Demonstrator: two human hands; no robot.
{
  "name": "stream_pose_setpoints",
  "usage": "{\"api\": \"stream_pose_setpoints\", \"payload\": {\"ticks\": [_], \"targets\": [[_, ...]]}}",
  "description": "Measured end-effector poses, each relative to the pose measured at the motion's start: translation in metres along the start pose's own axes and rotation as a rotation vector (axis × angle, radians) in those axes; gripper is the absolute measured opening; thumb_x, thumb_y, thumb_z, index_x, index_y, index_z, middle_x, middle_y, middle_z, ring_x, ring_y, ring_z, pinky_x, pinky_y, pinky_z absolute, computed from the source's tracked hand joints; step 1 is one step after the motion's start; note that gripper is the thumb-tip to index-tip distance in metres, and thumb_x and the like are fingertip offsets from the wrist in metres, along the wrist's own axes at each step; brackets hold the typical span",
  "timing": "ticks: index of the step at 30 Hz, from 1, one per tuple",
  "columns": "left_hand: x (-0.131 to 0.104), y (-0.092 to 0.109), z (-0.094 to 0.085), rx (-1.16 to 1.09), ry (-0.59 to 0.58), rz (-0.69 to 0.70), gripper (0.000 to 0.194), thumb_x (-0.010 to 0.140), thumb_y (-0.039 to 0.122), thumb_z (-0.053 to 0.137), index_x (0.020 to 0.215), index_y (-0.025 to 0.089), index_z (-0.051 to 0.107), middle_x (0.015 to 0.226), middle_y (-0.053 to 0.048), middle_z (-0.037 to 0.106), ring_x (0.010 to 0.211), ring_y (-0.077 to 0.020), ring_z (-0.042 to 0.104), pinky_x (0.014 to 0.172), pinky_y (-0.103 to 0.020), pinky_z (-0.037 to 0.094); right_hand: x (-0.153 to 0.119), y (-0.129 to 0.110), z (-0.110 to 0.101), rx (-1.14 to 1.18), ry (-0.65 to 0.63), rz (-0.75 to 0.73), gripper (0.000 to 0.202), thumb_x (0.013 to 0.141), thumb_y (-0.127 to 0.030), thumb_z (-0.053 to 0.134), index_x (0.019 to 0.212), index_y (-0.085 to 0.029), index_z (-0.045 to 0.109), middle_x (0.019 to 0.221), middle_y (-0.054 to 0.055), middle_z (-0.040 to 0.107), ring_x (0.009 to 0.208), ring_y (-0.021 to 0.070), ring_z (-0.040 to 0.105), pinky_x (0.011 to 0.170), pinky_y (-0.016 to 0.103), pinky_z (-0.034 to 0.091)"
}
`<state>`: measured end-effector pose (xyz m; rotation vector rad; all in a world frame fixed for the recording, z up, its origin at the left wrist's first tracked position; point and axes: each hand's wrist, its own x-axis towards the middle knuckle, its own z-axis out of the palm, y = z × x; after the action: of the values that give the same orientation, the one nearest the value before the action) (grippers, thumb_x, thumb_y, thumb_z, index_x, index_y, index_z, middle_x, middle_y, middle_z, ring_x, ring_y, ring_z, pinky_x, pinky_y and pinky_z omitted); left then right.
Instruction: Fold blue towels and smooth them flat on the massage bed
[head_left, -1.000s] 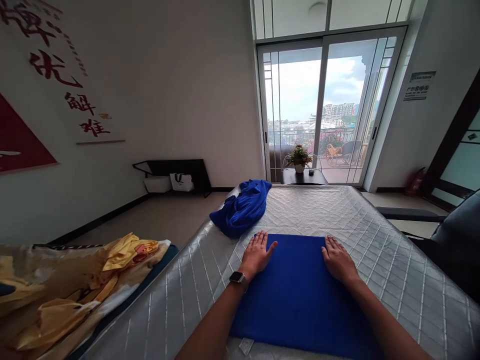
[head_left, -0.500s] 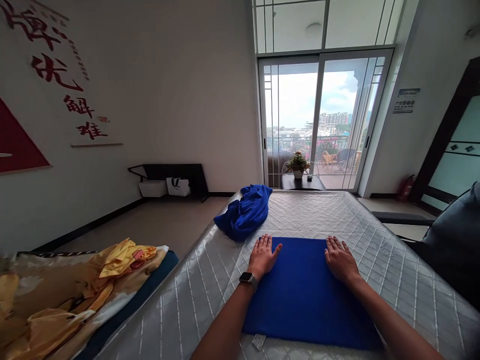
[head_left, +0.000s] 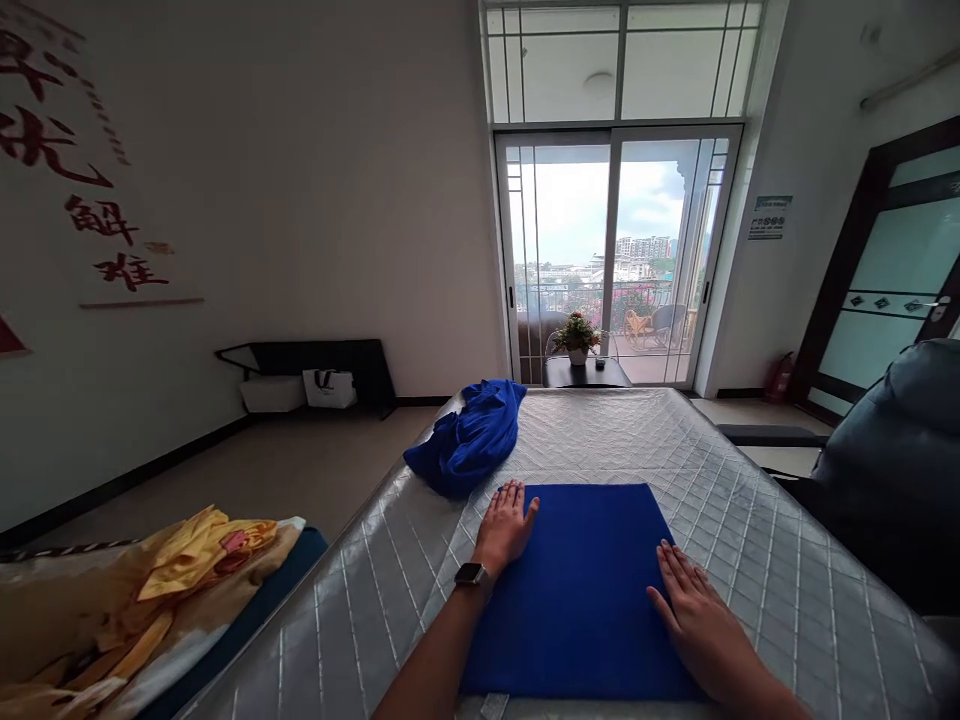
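Note:
A flat blue folded cloth (head_left: 577, 600) lies in front of me on a silver quilted cover (head_left: 600, 430). Its shape is a neat rectangle, and a small pale tag (head_left: 494, 706) sticks out at the near left edge. My left hand (head_left: 505, 522), with a watch on the wrist, rests palm down on the cloth's far left corner, fingers stretched out. Flat along the right edge, about halfway down, lies my right hand (head_left: 694, 610) with its fingers extended. Beyond my left hand sits a crumpled blue cloth (head_left: 472, 437), apart from the folded one.
Yellow and tan bedding (head_left: 180, 580) is heaped at lower left, below the quilted surface. A dark padded seat (head_left: 892, 450) stands at the right. Past the far edge are a small table with a potted plant (head_left: 577, 340) and a sliding glass door (head_left: 611, 260).
My right hand has slid from the cloth's far right corner toward me along the right edge. My left hand stays at the far left corner. The view has turned slightly right.

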<state>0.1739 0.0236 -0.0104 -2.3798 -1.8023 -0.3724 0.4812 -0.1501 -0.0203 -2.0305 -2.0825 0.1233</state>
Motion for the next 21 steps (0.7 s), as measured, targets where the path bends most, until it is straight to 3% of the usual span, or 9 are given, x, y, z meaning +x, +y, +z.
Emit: {"api": "stream_pose_setpoints", "payload": {"ticks": [8,11,14,19,21], "targets": [[0.004,0.000,-0.009,0.026,-0.012,-0.018,0.059,0.106,0.039,0.033,0.152,0.005,0.044,0.159,-0.019,0.041,0.150,-0.0303,0.035,0.123,-0.049,0.030,0.000,-0.012,-0.015,-0.051,-0.105,0.048,0.071,0.103,-0.051,0.022,0.159,-0.009,0.019,0.167,0.008,0.013,0.155,0.0211,0.012,0.128,0.043,0.015],[0.001,0.015,-0.020,0.027,0.001,0.004,0.057,0.106,0.037,0.032,0.153,0.006,0.044,0.160,-0.019,0.039,0.151,-0.0286,0.032,0.124,-0.048,0.029,-0.001,-0.015,-0.021,-0.058,-0.115,0.050,0.070,0.103,-0.051,0.020,0.159,-0.009,0.019,0.167,0.008,0.013,0.155,0.0212,0.012,0.128,0.042,0.014],[-0.013,0.059,-0.028,-0.038,-0.005,0.120,0.058,0.108,0.040,0.026,0.154,0.008,0.041,0.161,-0.018,0.038,0.151,-0.0261,0.031,0.123,-0.047,0.030,-0.001,-0.015,-0.020,-0.048,-0.099,0.049,0.070,0.103,-0.050,0.020,0.159,-0.009,0.021,0.167,0.008,0.014,0.155,0.0218,0.013,0.128,0.043,0.014],[-0.055,0.159,-0.024,-0.246,-0.033,0.452,0.061,0.109,0.048,0.023,0.159,0.014,0.033,0.164,-0.013,0.034,0.154,-0.0220,0.024,0.125,-0.044,0.029,-0.001,-0.011,-0.014,-0.042,-0.088,0.028,0.069,0.102,-0.048,0.024,0.159,-0.008,0.025,0.166,0.008,0.018,0.155,0.0233,0.014,0.127,0.044,0.016],[-0.067,0.181,-0.022,-0.294,-0.055,0.504,0.062,0.109,0.049,0.022,0.159,0.014,0.031,0.164,-0.013,0.033,0.154,-0.0215,0.023,0.126,-0.044,0.027,-0.002,-0.010,-0.013,-0.049,-0.090,0.016,0.066,0.101,-0.040,0.025,0.159,-0.009,0.026,0.166,0.007,0.018,0.155,0.0222,0.013,0.127,0.044,0.015]]}}
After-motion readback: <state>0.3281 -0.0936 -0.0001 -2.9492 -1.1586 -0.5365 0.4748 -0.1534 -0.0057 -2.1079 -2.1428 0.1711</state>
